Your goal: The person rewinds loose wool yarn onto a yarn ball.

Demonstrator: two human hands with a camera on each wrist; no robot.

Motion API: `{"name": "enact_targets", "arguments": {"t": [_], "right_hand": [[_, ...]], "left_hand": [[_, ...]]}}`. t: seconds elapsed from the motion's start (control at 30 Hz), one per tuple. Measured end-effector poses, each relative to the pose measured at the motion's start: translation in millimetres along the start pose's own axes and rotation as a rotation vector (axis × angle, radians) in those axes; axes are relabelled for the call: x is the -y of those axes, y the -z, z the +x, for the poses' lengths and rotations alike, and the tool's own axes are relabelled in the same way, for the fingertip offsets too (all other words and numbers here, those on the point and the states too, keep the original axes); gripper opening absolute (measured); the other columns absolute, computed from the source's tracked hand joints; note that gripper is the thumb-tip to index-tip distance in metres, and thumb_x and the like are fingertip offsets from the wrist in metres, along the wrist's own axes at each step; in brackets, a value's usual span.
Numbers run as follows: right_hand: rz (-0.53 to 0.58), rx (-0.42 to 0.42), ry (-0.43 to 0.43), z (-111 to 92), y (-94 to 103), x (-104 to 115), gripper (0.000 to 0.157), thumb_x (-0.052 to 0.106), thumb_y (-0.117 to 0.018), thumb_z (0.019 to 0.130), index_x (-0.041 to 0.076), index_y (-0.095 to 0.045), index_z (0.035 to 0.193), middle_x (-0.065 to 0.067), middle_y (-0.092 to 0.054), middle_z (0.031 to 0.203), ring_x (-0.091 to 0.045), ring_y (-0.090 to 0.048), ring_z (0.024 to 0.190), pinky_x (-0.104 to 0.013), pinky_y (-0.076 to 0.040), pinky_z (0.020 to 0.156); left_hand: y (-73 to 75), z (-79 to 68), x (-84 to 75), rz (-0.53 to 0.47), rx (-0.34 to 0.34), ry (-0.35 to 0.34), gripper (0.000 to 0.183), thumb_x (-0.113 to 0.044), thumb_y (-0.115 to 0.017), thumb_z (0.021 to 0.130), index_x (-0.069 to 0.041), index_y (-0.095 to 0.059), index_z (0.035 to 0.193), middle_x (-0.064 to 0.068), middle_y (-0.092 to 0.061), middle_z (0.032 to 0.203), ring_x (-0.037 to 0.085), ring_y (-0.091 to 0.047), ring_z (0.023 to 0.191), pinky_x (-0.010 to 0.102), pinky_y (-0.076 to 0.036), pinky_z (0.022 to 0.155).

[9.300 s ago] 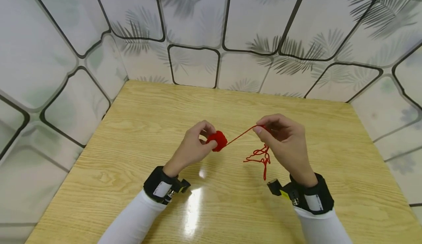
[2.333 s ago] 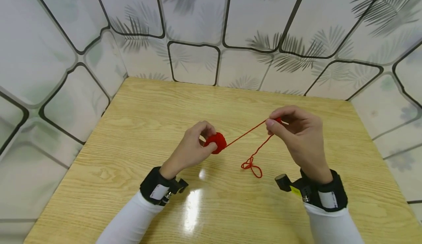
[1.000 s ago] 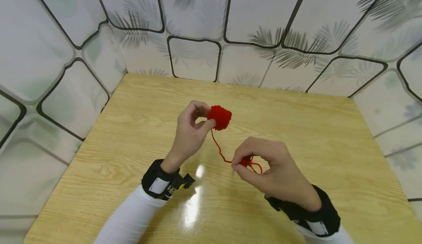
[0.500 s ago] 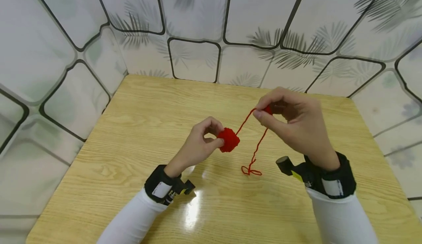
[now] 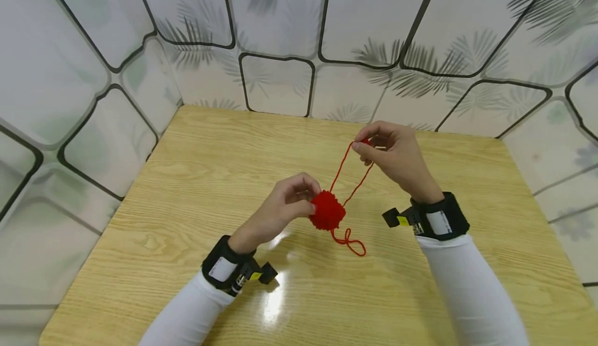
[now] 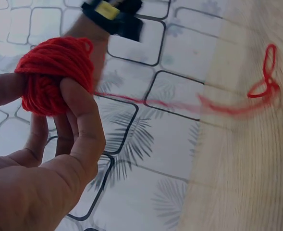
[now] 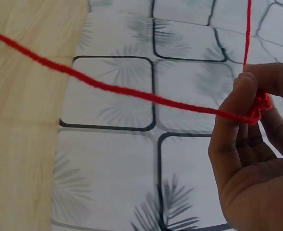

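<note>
My left hand [image 5: 285, 205] pinches a small ball of red yarn [image 5: 328, 211] between thumb and fingers, over the middle of the table. In the left wrist view the wound strands of the yarn ball [image 6: 57, 74] show clearly. Up and to the right, my right hand [image 5: 390, 151] pinches the red yarn strand [image 7: 155, 98], with a small bunch of it inside the curled fingers. One length runs from these fingertips down to the ball; another hangs from the hand and passes behind the ball. The loose looped tail [image 5: 350, 242] lies below the ball.
A light wood-grain table [image 5: 224, 159] spreads under both hands. Patterned white wall panels [image 5: 280, 86] stand along its back edge and sides. Each wrist wears a black strap with a small camera [image 5: 268, 273].
Since half a second ago, the right hand has moved left and slightly up, and the left hand has shifted slightly right and down with the ball. Earlier, the right hand was low near the tail.
</note>
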State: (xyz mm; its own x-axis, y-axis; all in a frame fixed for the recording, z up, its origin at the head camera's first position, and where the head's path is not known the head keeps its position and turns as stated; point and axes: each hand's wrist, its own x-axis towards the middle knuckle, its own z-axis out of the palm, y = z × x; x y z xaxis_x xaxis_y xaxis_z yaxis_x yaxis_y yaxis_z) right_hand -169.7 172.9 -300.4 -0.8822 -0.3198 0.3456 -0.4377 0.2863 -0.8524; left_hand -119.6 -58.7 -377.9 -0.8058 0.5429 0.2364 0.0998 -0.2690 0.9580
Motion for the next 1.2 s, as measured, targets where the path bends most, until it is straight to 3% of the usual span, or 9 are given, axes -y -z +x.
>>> {"name": "enact_targets", "arguments": {"t": [0.2, 0.43, 0.63, 0.8, 0.93, 1.1, 1.2], "right_hand": [[0.001, 0.064, -0.057, -9.9, -16.2, -23.3, 0.015, 0.010, -0.065, 0.083, 0.001, -0.062, 0.093, -0.016, -0.060, 0.082, -0.033, -0.055, 0.064, -0.039, -0.050, 0.059], [-0.054, 0.100, -0.108, -33.3, -41.0, -35.2, 0.009, 0.006, -0.062, 0.083, 0.006, -0.062, 0.092, -0.007, -0.061, 0.081, -0.029, -0.054, 0.062, -0.034, -0.048, 0.054], [-0.085, 0.063, -0.101, -55.5, -67.5, -30.3, 0.010, 0.004, -0.064, 0.081, 0.007, -0.062, 0.090, -0.005, -0.063, 0.083, -0.024, -0.056, 0.065, -0.034, -0.049, 0.057], [-0.095, 0.019, -0.032, -69.7, -78.3, -16.2, 0.012, 0.002, -0.066, 0.079, 0.004, -0.060, 0.089, -0.006, -0.062, 0.080, -0.020, -0.055, 0.063, -0.033, -0.049, 0.057], [-0.113, 0.018, 0.086, -77.3, -79.3, -4.3, 0.013, -0.001, -0.064, 0.079, 0.004, -0.059, 0.089, -0.006, -0.060, 0.080, -0.016, -0.057, 0.062, -0.031, -0.049, 0.057], [-0.092, -0.014, 0.219, -81.0, -75.3, 9.8, 0.017, -0.007, -0.063, 0.076, 0.004, -0.057, 0.088, -0.004, -0.058, 0.078, -0.012, -0.055, 0.061, -0.030, -0.049, 0.055], [-0.068, -0.041, 0.274, -80.2, -69.8, 18.8, 0.019, -0.010, -0.063, 0.074, 0.002, -0.057, 0.088, -0.004, -0.058, 0.078, -0.011, -0.053, 0.062, -0.029, -0.048, 0.055]], "left_hand": [[-1.4, 2.6, -6.9, -0.137, -0.035, 0.007, 0.023, -0.003, -0.049, 0.081, 0.003, -0.045, 0.103, 0.017, -0.047, 0.100, 0.023, -0.053, 0.088, 0.033, -0.049, 0.072], [-1.8, 7.9, -10.8, -0.174, -0.144, -0.021, 0.023, -0.002, -0.048, 0.082, 0.002, -0.045, 0.104, 0.017, -0.049, 0.101, 0.024, -0.054, 0.089, 0.036, -0.050, 0.076], [-0.5, 11.6, -11.7, -0.206, -0.264, -0.028, 0.020, -0.003, -0.047, 0.085, 0.001, -0.047, 0.105, 0.015, -0.050, 0.105, 0.027, -0.054, 0.097, 0.041, -0.049, 0.081], [0.5, 15.6, -10.3, -0.206, -0.362, -0.038, 0.021, -0.005, -0.048, 0.086, 0.001, -0.045, 0.106, 0.016, -0.048, 0.108, 0.031, -0.052, 0.104, 0.044, -0.047, 0.083], [1.6, 19.1, -5.3, -0.127, -0.426, -0.088, 0.021, -0.002, -0.050, 0.085, 0.002, -0.045, 0.105, 0.017, -0.048, 0.105, 0.032, -0.054, 0.100, 0.045, -0.048, 0.080], [4.1, 22.0, 4.7, 0.132, -0.457, -0.162, 0.020, 0.004, -0.054, 0.083, 0.002, -0.048, 0.102, 0.016, -0.051, 0.101, 0.031, -0.053, 0.091, 0.042, -0.051, 0.073], [4.7, 21.9, 7.2, 0.271, -0.463, -0.145, 0.021, 0.002, -0.055, 0.082, 0.002, -0.049, 0.103, 0.016, -0.052, 0.098, 0.030, -0.052, 0.089, 0.038, -0.052, 0.069]]}}
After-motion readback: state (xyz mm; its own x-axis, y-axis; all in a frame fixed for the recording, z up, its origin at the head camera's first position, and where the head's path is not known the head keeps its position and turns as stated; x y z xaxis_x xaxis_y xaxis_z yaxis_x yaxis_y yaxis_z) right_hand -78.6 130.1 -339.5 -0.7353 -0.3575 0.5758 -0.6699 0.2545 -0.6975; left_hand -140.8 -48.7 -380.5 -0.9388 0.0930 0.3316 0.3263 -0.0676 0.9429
